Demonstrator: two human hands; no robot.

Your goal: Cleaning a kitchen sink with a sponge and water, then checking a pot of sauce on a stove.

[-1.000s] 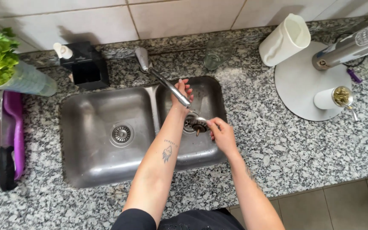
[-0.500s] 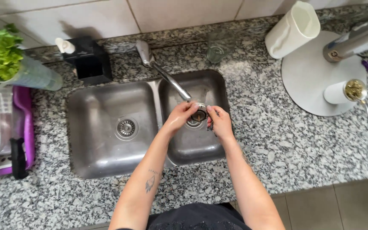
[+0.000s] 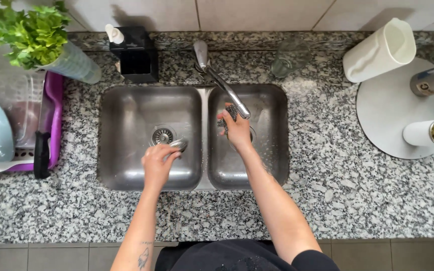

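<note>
My left hand (image 3: 157,164) is over the left basin of the steel double sink (image 3: 199,185), closed on a small shiny metal piece (image 3: 179,145) beside the left drain (image 3: 162,135). My right hand (image 3: 237,128) is in the right basin under the end of the tap spout (image 3: 224,85), holding a dark metal item (image 3: 229,113) that it partly hides. The right drain is covered by this hand.
Speckled granite counter (image 3: 337,190) surrounds the sink. Behind it stand a black soap dispenser (image 3: 132,52) and a clear glass (image 3: 287,57). At left are a potted green plant (image 3: 31,35) and a purple dish rack (image 3: 51,120). At right a white roll (image 3: 380,50) lies on a round grey base (image 3: 393,120).
My left hand has moved from the right basin to the left basin carrying the small metal piece. My right hand stays under the spout. The camera view shifted slightly.
</note>
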